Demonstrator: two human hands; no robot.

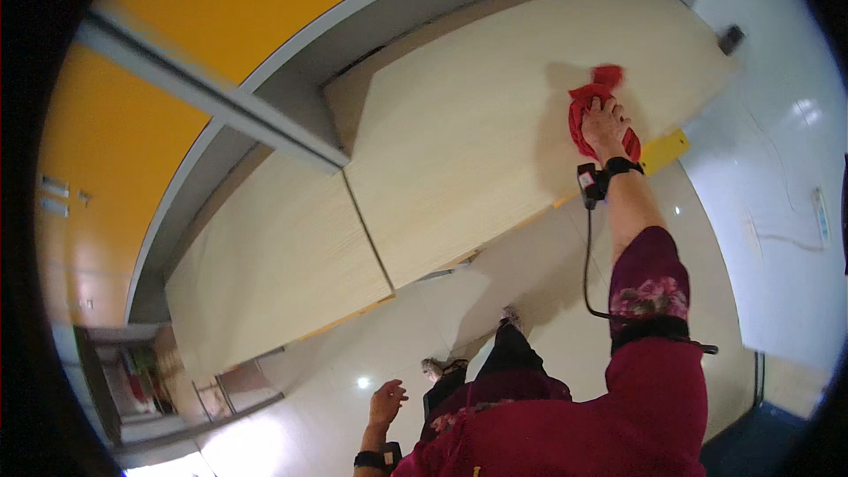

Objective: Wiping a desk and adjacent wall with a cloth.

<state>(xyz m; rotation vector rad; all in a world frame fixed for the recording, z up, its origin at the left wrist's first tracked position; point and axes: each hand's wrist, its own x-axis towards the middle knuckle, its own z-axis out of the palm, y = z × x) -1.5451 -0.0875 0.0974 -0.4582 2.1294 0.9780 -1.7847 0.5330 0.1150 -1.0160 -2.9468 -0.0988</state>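
My right hand (606, 126) presses down on a crumpled red cloth (579, 115), its arm stretched far forward over the pale wood-coloured desktop (477, 115). Parts of the cloth stick out ahead of the fingers and on both sides of the palm. One loose end beyond the fingertips is blurred. Away from the desk, my left hand (387, 402) hangs low at my side with its fingers apart and nothing in it. Black straps with small devices circle both wrists, and a cable runs up my right arm.
Orange cabinets (265, 9) with grey edging rise behind the desktop, and a grey upright panel (221, 106) divides it. A white wall (768, 124) closes the right side. Near it sits a small black object (730, 40). Shiny tiles (353, 371) cover the floor.
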